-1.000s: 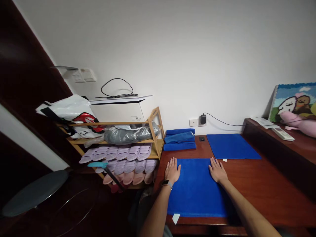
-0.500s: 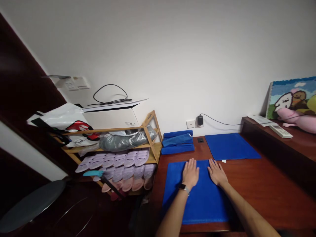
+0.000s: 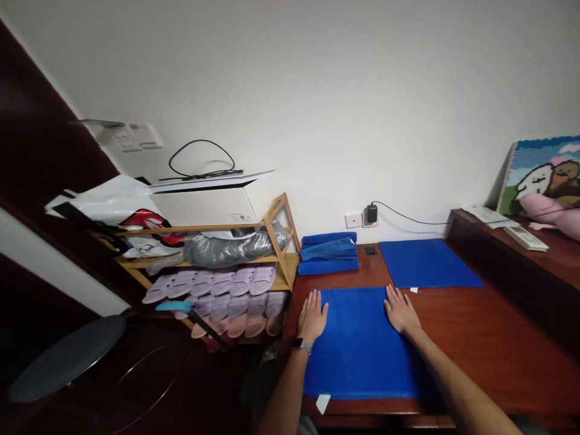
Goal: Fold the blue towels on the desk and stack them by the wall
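Head cam: near towel [image 3: 362, 347] lies btwn L hand [image 3: 312, 318] & R hand [image 3: 401, 310] — both flat, gripping nothing — at its far corners.

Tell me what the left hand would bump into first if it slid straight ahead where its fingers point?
The left hand would probably meet the folded blue fabric cloths, after crossing a bit of brown wooden table; depth is hard to judge.

Pale wall [image 3: 317, 109], wooden rack [image 3: 291, 269]
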Demonstrator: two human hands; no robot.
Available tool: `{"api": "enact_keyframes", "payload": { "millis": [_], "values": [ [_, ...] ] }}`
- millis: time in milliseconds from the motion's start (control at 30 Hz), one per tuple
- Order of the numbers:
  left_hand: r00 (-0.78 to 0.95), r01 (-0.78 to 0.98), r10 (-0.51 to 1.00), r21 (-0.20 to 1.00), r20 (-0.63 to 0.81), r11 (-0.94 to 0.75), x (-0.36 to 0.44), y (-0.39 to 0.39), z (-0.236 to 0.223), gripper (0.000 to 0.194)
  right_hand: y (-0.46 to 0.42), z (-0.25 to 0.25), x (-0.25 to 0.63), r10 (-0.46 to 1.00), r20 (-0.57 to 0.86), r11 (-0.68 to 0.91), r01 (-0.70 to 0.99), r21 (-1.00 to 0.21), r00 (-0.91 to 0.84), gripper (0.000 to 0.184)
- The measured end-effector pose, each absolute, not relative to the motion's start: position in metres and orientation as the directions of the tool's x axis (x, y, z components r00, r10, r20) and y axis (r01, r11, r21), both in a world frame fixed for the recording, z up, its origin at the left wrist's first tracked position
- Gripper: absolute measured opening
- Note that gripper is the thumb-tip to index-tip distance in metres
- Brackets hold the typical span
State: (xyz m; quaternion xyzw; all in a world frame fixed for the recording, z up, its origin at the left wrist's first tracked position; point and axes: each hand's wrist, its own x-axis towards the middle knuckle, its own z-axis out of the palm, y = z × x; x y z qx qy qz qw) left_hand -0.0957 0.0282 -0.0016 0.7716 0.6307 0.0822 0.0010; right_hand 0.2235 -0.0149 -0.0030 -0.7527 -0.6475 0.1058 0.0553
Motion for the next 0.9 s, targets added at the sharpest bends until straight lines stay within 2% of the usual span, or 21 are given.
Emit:
{"api": "enact_keyframes", "payload": {
  "millis": [267,433,567,700,800,900],
  "values": [
    [0.184,0.97,0.969,0.127,0.168,-0.206,-0.095,0.027,-0.008,0.064,-0.038,0.01,0.217,0.976,-0.144,-0.191,0.958,-0.214,0.162,0.068],
    [0.183,0.974,0.967,0.098,0.178,-0.202,-0.097,0.026,-0.003,0.063,-0.083,-0.006,0.217,0.984,-0.086,-0.173,0.962,-0.21,0.158,0.069],
    [0.226,0.97,0.934,0.027,0.277,-0.243,-0.094,0.016,0.01,0.058,-0.095,-0.011,0.216,0.987,-0.038,-0.163,0.961,-0.223,0.158,0.069],
    [0.369,0.915,0.874,0.044,0.316,-0.402,-0.044,-0.01,0.019,0.057,-0.092,-0.008,0.214,0.987,-0.037,-0.161,0.958,-0.237,0.156,0.069],
    [0.519,0.815,0.812,0.13,0.266,-0.564,0.026,-0.041,0.018,0.058,-0.092,-0.006,0.216,0.987,-0.052,-0.162,0.962,-0.22,0.154,0.068],
    [0.584,0.762,0.789,0.207,0.192,-0.614,0.08,-0.067,0.014,0.059,-0.094,-0.004,0.217,0.992,-0.073,-0.118,0.974,-0.193,0.106,0.066]
  ]
}}
